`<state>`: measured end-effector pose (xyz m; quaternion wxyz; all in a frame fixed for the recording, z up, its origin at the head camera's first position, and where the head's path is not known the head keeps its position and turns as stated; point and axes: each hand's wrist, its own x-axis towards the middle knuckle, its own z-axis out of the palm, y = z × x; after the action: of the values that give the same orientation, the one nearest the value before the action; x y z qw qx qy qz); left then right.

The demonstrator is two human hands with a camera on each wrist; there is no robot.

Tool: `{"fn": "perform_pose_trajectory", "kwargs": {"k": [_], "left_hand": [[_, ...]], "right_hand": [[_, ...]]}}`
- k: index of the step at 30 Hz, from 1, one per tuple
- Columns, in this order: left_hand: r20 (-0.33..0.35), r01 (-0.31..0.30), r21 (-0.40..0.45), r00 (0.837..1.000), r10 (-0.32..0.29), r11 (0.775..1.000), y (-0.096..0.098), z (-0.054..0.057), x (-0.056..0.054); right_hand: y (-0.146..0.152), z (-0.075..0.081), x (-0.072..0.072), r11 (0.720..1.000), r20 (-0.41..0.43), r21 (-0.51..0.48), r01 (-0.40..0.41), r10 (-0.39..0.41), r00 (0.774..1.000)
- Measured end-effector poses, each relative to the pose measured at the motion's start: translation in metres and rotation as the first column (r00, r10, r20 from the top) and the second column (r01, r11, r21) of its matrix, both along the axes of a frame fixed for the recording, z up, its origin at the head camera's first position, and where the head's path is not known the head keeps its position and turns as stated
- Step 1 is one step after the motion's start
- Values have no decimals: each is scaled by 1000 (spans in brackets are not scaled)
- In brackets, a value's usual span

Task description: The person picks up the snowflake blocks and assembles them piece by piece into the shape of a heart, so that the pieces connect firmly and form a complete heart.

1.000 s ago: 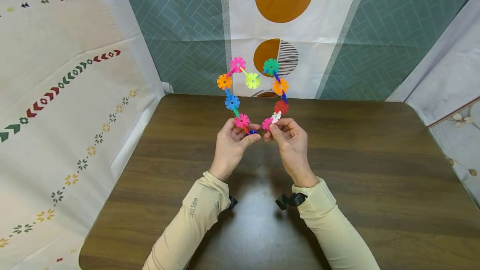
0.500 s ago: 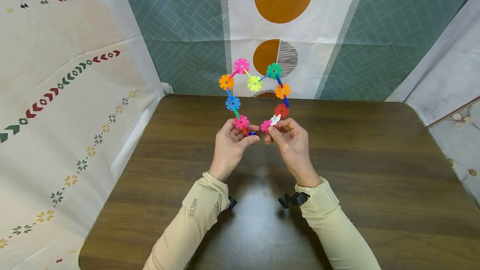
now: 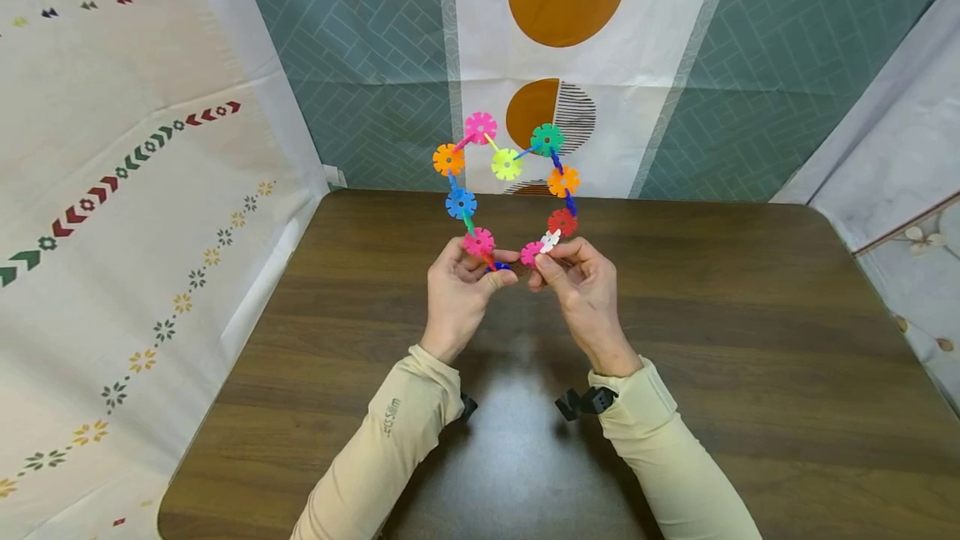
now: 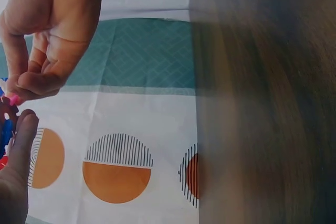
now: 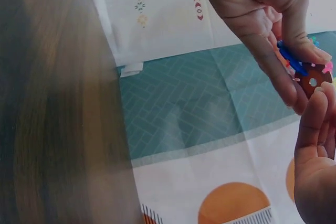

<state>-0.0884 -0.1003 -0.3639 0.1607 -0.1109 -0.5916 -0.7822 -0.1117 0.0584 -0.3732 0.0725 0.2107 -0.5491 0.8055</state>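
Note:
A chain of colorful notched plastic discs point(image 3: 461, 204), linked edge to edge, forms a heart-like outline above the table. My left hand point(image 3: 461, 298) pinches its lower left end between thumb and fingers, at a blue disc point(image 3: 497, 268) below a pink one. Across a small gap, my right hand point(image 3: 588, 294) pinches the lower right end, where a pink disc point(image 3: 530, 253) joins a white disc point(image 3: 550, 240). In the right wrist view a brown disc point(image 5: 320, 74) shows between the two hands, against the blue disc. Fingers hide parts of these end discs.
The brown wooden table point(image 3: 712, 340) spreads beneath both forearms. Behind its far edge hangs a green and white cloth point(image 3: 360, 65) with printed circles. Patterned white cloth point(image 3: 150, 190) covers the left side, and pale cloth point(image 3: 900, 190) the right. A dark camera point(image 3: 588, 401) sits at the right wrist.
The disc chain has tilted a little, its upper right side dipping slightly. My right hand has shifted slightly downward, my left slightly to the left. Both grips look the same.

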Motion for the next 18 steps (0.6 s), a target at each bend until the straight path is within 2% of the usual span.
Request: {"fn": "perform_pose_trajectory", "kwargs": {"k": [7,10,15,18], "left_hand": [[-44,13,29,999,-11,999,2,-1,0],[-28,14,-1,1000,-14,1000,3,-1,1],[31,66,-100,998,-63,993,1,3,2],[32,76,-95,997,-74,993,-2,5,2]], "right_hand": [[0,-1,0,998,3,-54,-19,19,1000],[2,-1,-1,998,23,-57,-29,30,999],[6,1,-1,998,28,-45,-36,37,999],[5,2,-1,997,16,-61,-50,51,999]]}}
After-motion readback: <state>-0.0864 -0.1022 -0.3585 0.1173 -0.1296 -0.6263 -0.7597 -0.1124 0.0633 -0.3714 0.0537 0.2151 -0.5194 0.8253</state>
